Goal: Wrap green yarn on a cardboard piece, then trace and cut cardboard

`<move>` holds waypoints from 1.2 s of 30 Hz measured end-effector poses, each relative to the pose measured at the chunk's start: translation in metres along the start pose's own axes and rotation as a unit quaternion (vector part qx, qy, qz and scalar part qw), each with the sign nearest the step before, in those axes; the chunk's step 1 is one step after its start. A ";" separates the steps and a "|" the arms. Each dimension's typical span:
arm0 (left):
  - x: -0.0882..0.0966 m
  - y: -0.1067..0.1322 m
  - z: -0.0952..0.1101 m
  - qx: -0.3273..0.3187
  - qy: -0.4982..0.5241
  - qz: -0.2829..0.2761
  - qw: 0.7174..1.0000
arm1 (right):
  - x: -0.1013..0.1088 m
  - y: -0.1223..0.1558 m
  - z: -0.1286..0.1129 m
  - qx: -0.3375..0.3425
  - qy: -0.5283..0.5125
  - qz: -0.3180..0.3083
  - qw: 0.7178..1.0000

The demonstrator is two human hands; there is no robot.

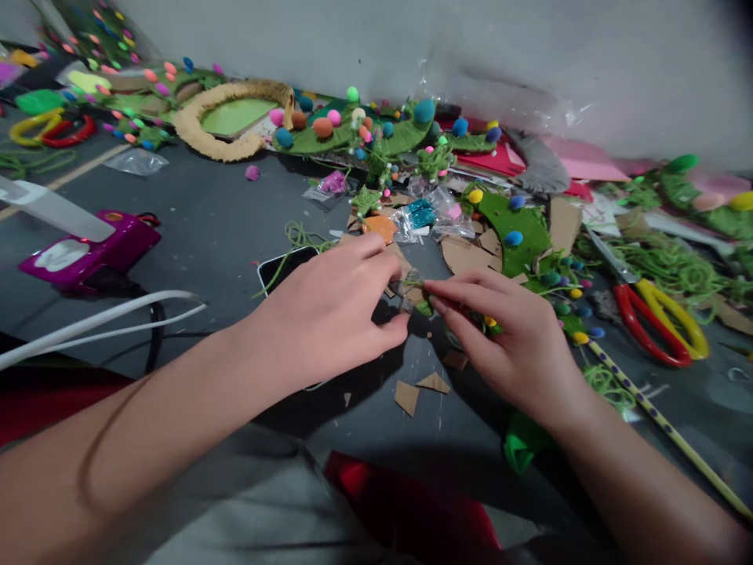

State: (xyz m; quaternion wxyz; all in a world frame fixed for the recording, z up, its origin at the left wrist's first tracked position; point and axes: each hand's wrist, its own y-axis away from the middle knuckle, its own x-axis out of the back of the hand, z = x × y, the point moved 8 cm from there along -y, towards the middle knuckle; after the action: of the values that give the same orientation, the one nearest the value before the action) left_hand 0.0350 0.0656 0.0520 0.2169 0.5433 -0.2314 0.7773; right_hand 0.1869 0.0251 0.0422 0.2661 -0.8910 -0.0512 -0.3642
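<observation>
Purple device, at left. Phone, partly hidden by the left hand: thumb and fingers curled at a small translucent piece, grip uncertain. Piece: between both hands. Right hand: fingertips pinching its edge. Scissors, red-and-yellow handles, at right.

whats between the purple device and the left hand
In the head view, a stretch of dark table, then a phone partly hidden by the left hand, with green yarn across its edge.
</observation>
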 end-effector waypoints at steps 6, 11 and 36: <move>0.000 0.001 0.001 -0.004 -0.009 0.005 1.000 | 0.000 0.000 0.000 -0.018 0.002 0.009 1.000; 0.001 0.000 0.002 -0.005 -0.012 0.011 1.000 | 0.003 0.002 0.005 -0.039 0.008 0.028 0.999; -0.004 0.001 0.005 -0.023 -0.007 0.024 0.999 | 0.008 0.001 -0.002 -0.003 0.027 0.058 0.998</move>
State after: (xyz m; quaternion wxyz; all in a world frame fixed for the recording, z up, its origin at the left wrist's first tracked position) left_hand 0.0396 0.0616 0.0502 0.2091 0.5380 -0.2641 0.7727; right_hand 0.1914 0.0228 0.0482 0.2858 -0.8830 0.0086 -0.3723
